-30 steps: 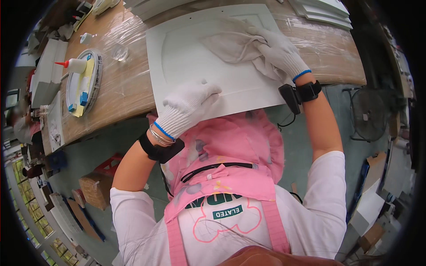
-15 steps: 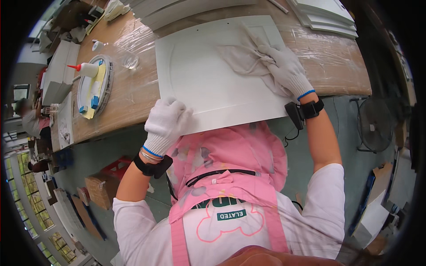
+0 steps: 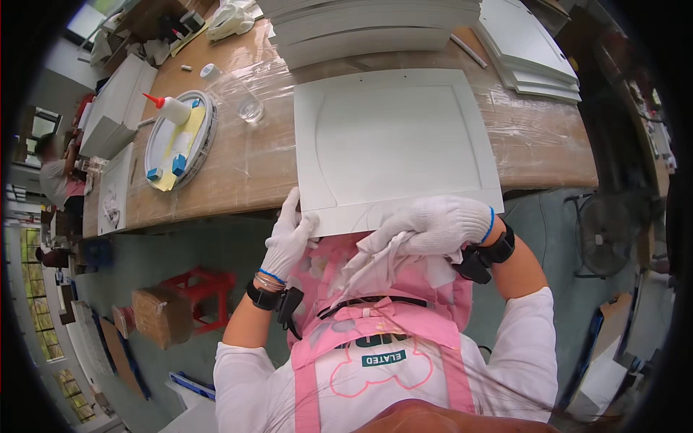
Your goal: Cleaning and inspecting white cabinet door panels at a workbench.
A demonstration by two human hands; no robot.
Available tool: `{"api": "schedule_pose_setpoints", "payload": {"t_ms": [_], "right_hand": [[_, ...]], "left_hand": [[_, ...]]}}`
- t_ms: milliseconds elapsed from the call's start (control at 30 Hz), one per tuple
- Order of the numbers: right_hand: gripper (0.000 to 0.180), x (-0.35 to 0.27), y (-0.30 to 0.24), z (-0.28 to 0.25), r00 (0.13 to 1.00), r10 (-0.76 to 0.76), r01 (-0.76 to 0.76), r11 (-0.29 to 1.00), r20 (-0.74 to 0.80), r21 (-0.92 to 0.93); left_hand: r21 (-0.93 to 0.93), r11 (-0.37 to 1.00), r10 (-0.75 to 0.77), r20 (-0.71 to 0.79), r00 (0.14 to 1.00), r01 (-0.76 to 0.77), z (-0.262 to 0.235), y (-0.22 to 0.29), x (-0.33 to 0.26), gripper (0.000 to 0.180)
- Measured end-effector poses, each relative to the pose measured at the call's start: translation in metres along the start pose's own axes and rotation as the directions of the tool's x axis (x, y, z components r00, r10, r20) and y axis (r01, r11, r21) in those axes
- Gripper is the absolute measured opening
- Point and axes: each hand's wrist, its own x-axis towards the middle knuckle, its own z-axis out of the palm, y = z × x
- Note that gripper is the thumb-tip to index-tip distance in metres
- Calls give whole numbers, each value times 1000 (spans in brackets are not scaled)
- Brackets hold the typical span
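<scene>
Panel [image 3: 393, 144]: white, square, recessed centre, overhanging the table [image 3: 238, 173] edge.

White knit gloves [image 3: 289, 234] – blue cuffs, black wristbands, pink apron.

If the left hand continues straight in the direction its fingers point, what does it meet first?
The left hand points up the white panel whose near corner it already grips, so the panel comes first, probably with the small clear glass beyond it.

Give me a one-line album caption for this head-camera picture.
Gloved left hand steadies a white panel at the workbench edge; gloved right hand presses a cloth against its near edge.
</scene>
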Motion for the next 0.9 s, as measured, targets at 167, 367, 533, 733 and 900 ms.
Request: {"api": "schedule_pose_setpoints", "payload": {"t_ms": [167, 367, 533, 733, 900], "right_hand": [[39, -19, -11, -56, 905, 328, -369, 922, -271, -116], [34, 33, 41, -40, 790, -144, -381, 647, -596, -661], [31, 51, 77, -40, 684, -310, -373, 629, -660, -682], [30, 8, 97, -82, 536, -7, -487, 814, -844, -316], [23, 1, 111, -67, 620, -306, -577, 446, -723, -684]], "left_hand": [[-57, 998, 32, 78, 996, -27, -10, -6, -14, 73], [50, 998, -55, 144, 988, 48, -20, 6, -38, 66], [-40, 987, 143, -215, 966, -155, -77, 14, 21, 60], [259, 928, 369, -535, 760, -268, -115, 74, 132, 99], [467, 867, 449, -579, 681, -174, -121, 107, 207, 112]]}}
